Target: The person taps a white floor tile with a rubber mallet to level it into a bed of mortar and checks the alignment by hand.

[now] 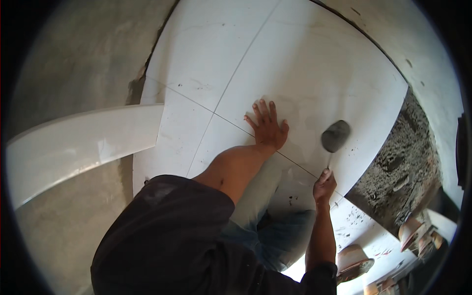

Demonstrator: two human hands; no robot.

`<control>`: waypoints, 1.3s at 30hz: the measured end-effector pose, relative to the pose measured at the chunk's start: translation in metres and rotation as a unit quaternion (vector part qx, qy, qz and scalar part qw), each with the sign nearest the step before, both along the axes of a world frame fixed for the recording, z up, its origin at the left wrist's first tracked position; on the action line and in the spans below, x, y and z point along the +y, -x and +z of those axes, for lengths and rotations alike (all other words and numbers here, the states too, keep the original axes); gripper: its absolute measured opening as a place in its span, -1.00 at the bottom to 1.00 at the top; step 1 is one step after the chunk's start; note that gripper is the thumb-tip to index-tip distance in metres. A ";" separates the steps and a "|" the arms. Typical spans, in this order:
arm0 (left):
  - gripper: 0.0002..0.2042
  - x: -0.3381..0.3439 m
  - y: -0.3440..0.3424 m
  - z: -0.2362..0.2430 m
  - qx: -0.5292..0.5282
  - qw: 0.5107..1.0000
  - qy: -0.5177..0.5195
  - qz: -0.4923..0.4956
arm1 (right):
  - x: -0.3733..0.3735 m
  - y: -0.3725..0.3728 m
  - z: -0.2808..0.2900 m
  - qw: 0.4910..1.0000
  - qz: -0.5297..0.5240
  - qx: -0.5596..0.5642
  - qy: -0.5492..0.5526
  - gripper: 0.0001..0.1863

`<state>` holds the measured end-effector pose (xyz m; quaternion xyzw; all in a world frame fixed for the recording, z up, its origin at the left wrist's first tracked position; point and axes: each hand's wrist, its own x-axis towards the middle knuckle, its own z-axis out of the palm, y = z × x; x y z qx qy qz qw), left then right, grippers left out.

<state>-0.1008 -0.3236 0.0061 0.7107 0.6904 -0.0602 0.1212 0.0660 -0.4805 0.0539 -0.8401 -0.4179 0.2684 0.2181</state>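
Large white tiles [302, 66] with thin joint lines cover the floor beneath me. My left hand [268, 129] lies on a tile with its fingers spread, just above a joint line. My right hand [324, 187] grips the light handle of a dark-headed rubber mallet [336, 135]. The mallet's head is over the tile to the right of my left hand; whether it touches the surface I cannot tell. My bent legs in jeans [255, 226] show below my arms.
A long white tile strip [83, 140] runs along the grey wall [78, 59] at left. At right, rough mortar [396, 162] borders the tiles beside a pale wall [437, 78]. Several dirty bowl-like containers [353, 260] stand at the lower right.
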 end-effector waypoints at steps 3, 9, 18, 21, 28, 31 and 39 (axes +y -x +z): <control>-0.27 -0.023 0.000 -0.018 -0.018 1.000 -0.024 0.009 | 0.031 0.026 0.050 0.977 -0.154 0.121 0.079 -0.34; -0.29 -0.011 -0.056 0.002 -0.027 0.980 0.017 0.198 | -0.007 0.035 0.020 0.956 -0.097 0.087 -0.264 -0.39; -0.29 -0.018 -0.050 -0.004 -0.007 0.981 0.056 0.184 | -0.005 -0.014 0.020 0.990 0.038 0.061 -0.120 -0.44; -0.30 -0.006 -0.046 -0.006 -0.015 0.982 0.020 0.187 | 0.014 -0.017 0.006 0.995 0.046 -0.065 -0.057 -0.54; -0.29 -0.018 -0.057 -0.004 -0.015 0.983 0.011 0.185 | -0.018 -0.033 -0.004 0.999 -0.021 -0.011 0.040 -0.33; -0.30 -0.054 -0.050 -0.010 -0.026 0.983 0.046 0.177 | 0.011 -0.021 0.046 0.987 -0.091 0.073 0.113 -0.31; -0.32 -0.041 -0.071 -0.008 -0.038 0.999 0.002 0.025 | -0.042 -0.035 0.010 0.996 0.059 -0.059 0.039 -0.44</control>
